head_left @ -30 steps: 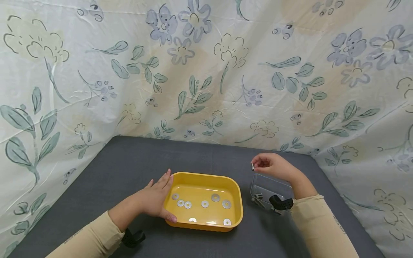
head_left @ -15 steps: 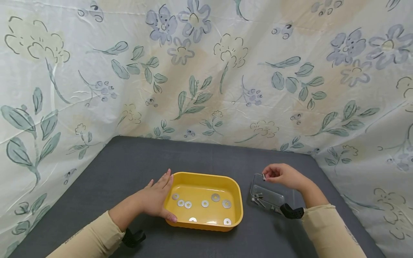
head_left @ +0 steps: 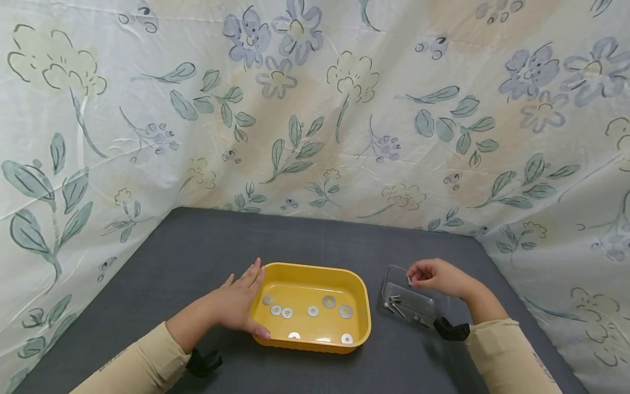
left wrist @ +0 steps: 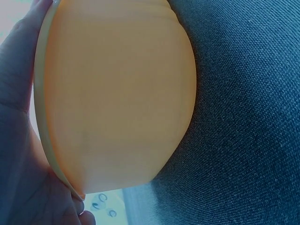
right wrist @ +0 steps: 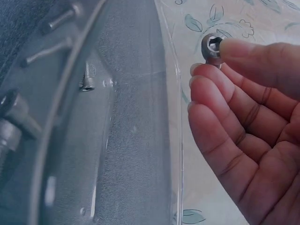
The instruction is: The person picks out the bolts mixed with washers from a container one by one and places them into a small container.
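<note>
I see the right hand [head_left: 435, 275] come down and toward the person since a second ago, from above the far corner of the clear plastic tray [head_left: 418, 314] to low over its far edge. The bolt [head_left: 409, 280] pinched in its fingertips travels with it, now just above the tray's rim.

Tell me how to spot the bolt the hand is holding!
Find the yellow tray on the grey table; just to its right sits a clear plastic tray. Above it, the right hand pinches one small silver bolt. The other bolts lie loose inside the clear tray.
</note>
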